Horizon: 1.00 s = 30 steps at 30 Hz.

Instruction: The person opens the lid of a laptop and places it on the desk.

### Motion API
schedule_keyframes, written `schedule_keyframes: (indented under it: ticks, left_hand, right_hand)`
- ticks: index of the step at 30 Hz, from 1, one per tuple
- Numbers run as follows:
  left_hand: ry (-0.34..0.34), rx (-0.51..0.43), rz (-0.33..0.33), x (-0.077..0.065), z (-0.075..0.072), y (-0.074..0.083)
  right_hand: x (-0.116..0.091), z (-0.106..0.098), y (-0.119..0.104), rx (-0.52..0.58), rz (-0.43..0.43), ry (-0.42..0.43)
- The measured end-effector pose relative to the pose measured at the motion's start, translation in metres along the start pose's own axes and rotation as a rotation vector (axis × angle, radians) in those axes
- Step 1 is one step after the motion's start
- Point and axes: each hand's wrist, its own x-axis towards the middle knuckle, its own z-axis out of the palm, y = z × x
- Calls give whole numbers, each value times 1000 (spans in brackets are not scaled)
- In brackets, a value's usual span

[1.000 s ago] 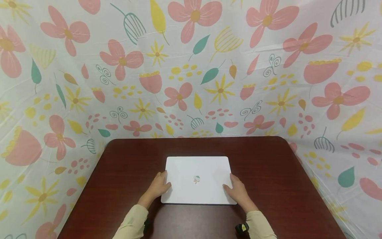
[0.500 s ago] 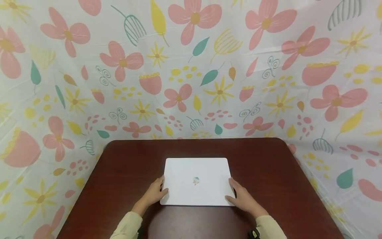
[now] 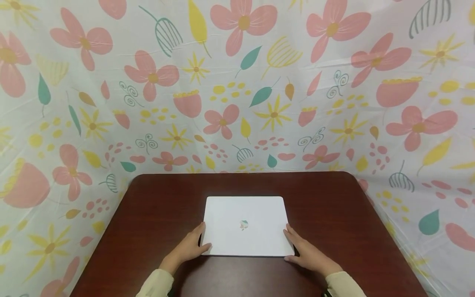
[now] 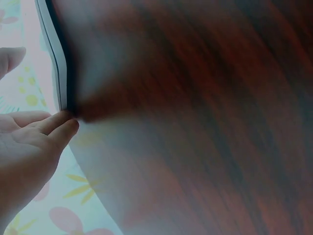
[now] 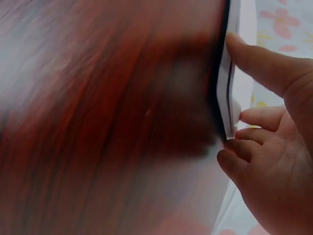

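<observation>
A closed white laptop (image 3: 248,212) with a small coloured logo on its lid lies flat on the dark brown table (image 3: 356,235). At its left side, near the front corner, my left hand (image 3: 187,246) touches the edge with extended fingertips; the left thumb (image 4: 11,59) is over the lid, apart from the edge in the left wrist view. My right hand (image 3: 309,253) rests against the right side by the front corner. Its fingers touch that side, and its thumb (image 5: 240,48) lies against the front edge. The laptop's underside is hidden.
Behind the table and along both sides hangs a white cloth (image 3: 222,161) printed with pink, yellow and green flowers and leaves. The table's far edge runs just in front of it. Glossy tabletop lies before the laptop.
Both hands have slid along the laptop's sides toward its front corners and spread a little. The right thumb has left the lid for the front edge. The laptop has hardly shifted.
</observation>
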Motion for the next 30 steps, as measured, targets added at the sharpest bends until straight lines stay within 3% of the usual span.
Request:
schedule_keyframes:
  ticks: [7, 12, 22, 30]
  left_hand:
    - [-20, 36, -14, -4, 1, -3]
    - [-32, 43, 3, -5, 2, -6]
    - [-36, 57, 25, -5, 2, -5]
    - [-47, 28, 22, -7, 2, -4]
  right_hand:
    - [-4, -5, 2, -25, -17, -58]
    - [-5, -10, 4, -85, -53, -46]
    - [-7, -14, 9, -151, -217, 46]
    - [-11, -8, 11, -247, -364, 196]
